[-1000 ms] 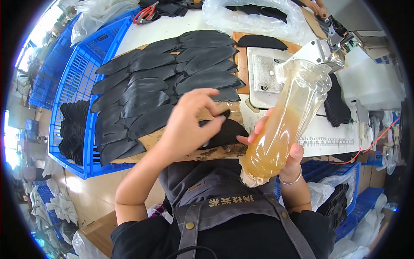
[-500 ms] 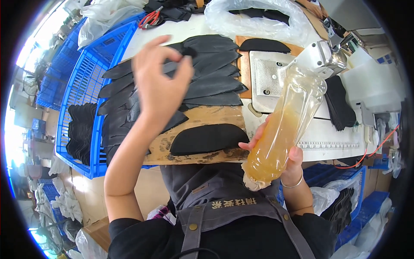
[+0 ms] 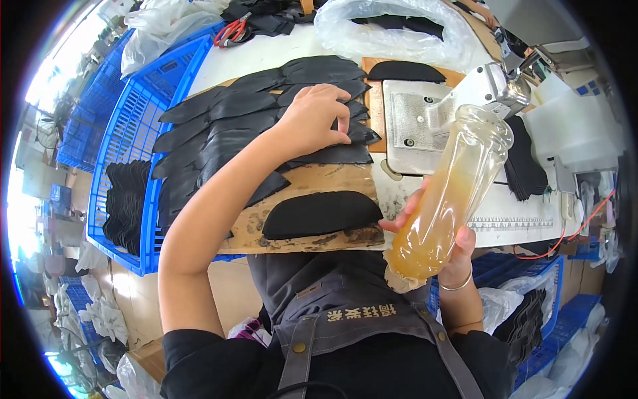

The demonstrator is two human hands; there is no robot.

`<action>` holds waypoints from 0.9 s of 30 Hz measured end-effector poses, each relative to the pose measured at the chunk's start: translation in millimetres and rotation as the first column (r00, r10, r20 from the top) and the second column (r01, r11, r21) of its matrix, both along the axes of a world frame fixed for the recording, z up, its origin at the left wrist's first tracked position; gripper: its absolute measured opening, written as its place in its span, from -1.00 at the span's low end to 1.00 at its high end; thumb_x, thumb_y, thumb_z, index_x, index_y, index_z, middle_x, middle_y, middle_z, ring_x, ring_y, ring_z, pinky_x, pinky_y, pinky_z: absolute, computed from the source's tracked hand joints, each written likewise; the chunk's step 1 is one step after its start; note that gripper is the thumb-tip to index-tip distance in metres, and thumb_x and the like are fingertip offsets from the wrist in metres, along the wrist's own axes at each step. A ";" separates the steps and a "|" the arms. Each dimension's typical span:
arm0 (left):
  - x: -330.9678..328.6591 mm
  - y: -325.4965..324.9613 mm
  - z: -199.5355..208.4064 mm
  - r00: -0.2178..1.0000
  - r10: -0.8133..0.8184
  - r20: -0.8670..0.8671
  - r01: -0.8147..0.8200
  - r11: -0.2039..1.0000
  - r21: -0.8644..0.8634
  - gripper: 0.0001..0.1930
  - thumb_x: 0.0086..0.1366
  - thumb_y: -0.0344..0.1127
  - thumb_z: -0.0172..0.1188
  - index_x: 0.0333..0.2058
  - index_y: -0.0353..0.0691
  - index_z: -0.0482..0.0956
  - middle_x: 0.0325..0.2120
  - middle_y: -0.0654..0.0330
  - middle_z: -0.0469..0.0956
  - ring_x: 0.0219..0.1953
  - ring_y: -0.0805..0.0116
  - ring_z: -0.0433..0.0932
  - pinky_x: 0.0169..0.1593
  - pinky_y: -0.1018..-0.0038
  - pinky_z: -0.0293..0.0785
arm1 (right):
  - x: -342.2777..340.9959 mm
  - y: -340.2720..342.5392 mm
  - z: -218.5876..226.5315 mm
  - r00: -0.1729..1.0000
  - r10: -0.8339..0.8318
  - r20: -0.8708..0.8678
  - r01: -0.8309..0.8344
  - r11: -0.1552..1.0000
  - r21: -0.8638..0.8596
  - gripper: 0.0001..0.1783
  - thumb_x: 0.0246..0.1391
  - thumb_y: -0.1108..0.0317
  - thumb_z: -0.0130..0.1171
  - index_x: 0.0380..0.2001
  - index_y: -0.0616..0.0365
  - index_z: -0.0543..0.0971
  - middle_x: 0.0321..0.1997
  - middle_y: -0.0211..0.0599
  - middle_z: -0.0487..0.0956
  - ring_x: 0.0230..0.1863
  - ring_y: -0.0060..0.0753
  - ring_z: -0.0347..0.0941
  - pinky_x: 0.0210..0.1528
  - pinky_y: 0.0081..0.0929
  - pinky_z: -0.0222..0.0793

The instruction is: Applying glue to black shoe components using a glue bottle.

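My left hand (image 3: 314, 123) is over the right end of the black strips (image 3: 242, 106) laid on the board (image 3: 312, 176). Fingers curled, thumb bent toward the index; can't tell if anything's pinched. My right hand (image 3: 457, 264) is wrapped around the bottle (image 3: 440, 216), thumb on one side, fingers on the other. Bottle sits just off the board's right near corner, tilted, pale covered end low and toward me, clear end up and away, amber liquid in the lower part. Strips overlap in rows over most of the board's far part. Half-moon (image 3: 322, 215), black, lies flat by the board's near edge. Crate (image 3: 150, 226), blue, left of the board, wavy black stack (image 3: 126, 206) inside. Machine (image 3: 480, 90) right of the board. Red-handled tool (image 3: 231, 32) and clear bag (image 3: 332, 30) beyond the board.
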State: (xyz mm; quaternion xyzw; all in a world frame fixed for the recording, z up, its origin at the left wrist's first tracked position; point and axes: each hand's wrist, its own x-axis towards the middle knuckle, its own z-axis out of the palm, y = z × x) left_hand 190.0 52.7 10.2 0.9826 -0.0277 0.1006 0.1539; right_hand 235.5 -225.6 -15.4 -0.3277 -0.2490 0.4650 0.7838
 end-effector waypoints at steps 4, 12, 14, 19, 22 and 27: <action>-8.2 0.4 6.1 0.996 0.073 0.053 -0.075 0.996 0.042 -0.74 0.03 -0.20 0.28 -0.41 -0.20 0.45 -0.01 0.05 0.40 0.13 0.07 0.28 0.18 0.23 0.13 | -2.1 2.5 2.0 1.000 -0.012 0.020 0.012 1.000 -0.004 -0.08 -0.21 -0.15 0.21 0.13 0.14 0.14 -0.20 -0.16 0.38 -0.16 -0.18 0.47 0.04 0.12 0.38; -123.5 -29.0 22.2 0.962 0.057 0.267 -0.004 0.981 -0.194 -0.81 -0.01 -0.35 0.30 -0.39 -0.23 0.54 -0.30 0.11 0.50 -0.28 0.13 0.48 -0.17 0.32 0.39 | -5.2 2.7 20.0 0.940 -0.240 0.242 0.236 0.971 0.043 -0.04 -0.20 -0.19 0.22 0.15 0.15 0.11 -0.14 -0.18 0.33 -0.12 -0.21 0.42 -0.01 -0.02 0.42; -158.8 -43.5 5.0 0.939 0.126 0.320 -0.073 0.982 -0.172 -0.80 -0.04 -0.36 0.32 -0.39 -0.21 0.56 -0.34 0.16 0.50 -0.32 0.18 0.50 -0.22 0.36 0.39 | -13.8 17.7 30.3 0.947 -0.284 0.153 0.265 0.955 0.135 -0.07 -0.30 0.12 0.39 0.14 0.09 0.14 -0.06 -0.11 0.38 -0.07 -0.13 0.42 -0.01 -0.19 0.39; -196.9 -51.7 -39.0 0.853 0.101 0.512 -0.115 0.993 -0.004 -0.76 -0.10 -0.45 0.24 -0.35 -0.28 0.57 -0.31 0.10 0.53 -0.31 0.20 0.56 -0.29 0.40 0.49 | -31.8 68.9 44.6 0.862 -0.196 0.467 0.106 0.972 0.212 -0.07 -0.31 0.25 0.41 0.15 0.15 0.15 0.00 -0.11 0.37 0.04 -0.17 0.33 0.10 -0.20 0.27; -197.1 -53.0 -55.6 0.798 0.109 0.592 -0.119 0.993 -0.022 -0.76 -0.09 -0.45 0.22 -0.35 -0.34 0.56 -0.30 0.04 0.54 -0.34 0.19 0.59 -0.31 0.42 0.53 | -44.1 97.0 46.2 0.595 -0.162 0.787 0.023 0.983 0.185 -0.12 -0.24 0.18 0.37 0.13 0.17 0.15 -0.02 -0.07 0.37 0.00 -0.18 0.38 0.05 -0.25 0.33; -201.1 -55.7 -60.9 0.773 0.151 0.616 -0.113 0.988 -0.101 -0.76 -0.08 -0.47 0.21 -0.34 -0.36 0.55 -0.29 0.03 0.54 -0.37 0.21 0.60 -0.34 0.44 0.54 | -66.1 127.9 29.2 0.604 -0.013 0.797 -0.055 0.997 0.058 -0.21 -0.20 0.33 0.33 0.11 0.20 0.18 -0.01 -0.14 0.36 0.05 -0.33 0.32 0.07 -0.36 0.28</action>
